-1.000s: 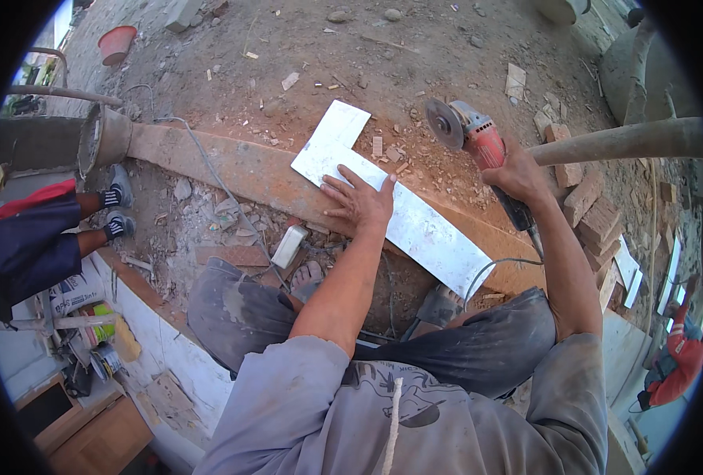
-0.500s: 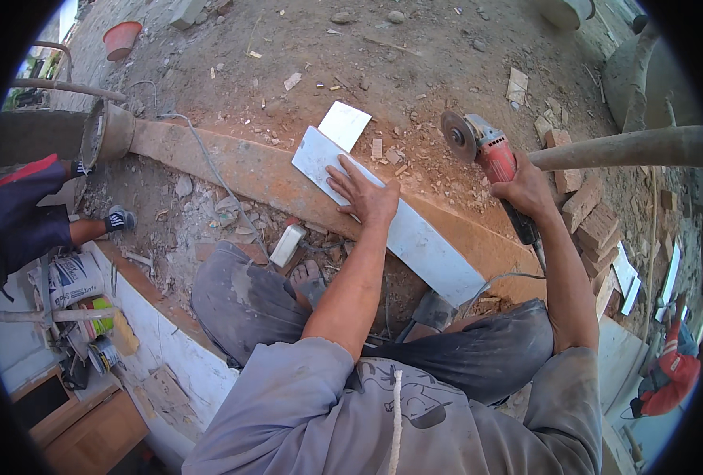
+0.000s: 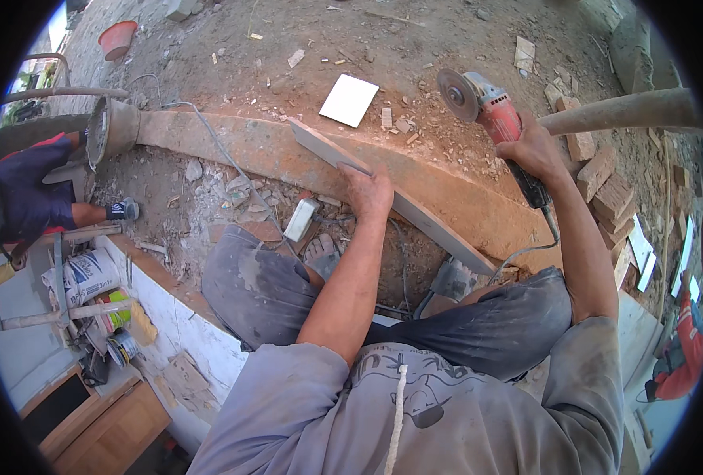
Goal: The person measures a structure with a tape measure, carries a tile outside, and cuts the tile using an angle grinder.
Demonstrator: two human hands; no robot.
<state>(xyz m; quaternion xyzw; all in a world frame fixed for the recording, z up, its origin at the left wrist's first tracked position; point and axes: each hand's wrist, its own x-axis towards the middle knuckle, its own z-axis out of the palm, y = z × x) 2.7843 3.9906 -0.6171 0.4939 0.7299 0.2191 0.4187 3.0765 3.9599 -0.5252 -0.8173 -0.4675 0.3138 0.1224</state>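
Holds a long strip of tile (image 3: 438, 230) tilted steeply over the dusty beam (image 3: 490, 204), with the left hand (image 3: 367, 192) clamped on it, nearer to the strip's far-left end. Grips a red grinder (image 3: 500, 120) in the right hand (image 3: 535, 150), closed firmly around its body, with the disc (image 3: 457, 95) raised past the beam's far edge and well apart from the strip. Shows a white square of tile (image 3: 350, 100) lying flat on the dirt just beyond that far edge, quite separate from the strip. Going by the loose square, seems to be at least one cut along, with both pieces parted. Offers too narrow a view of the strip's face to check for marks, so cannot tell of any trimming left. Has stacked bricks (image 3: 605, 198) near the beam's right end.
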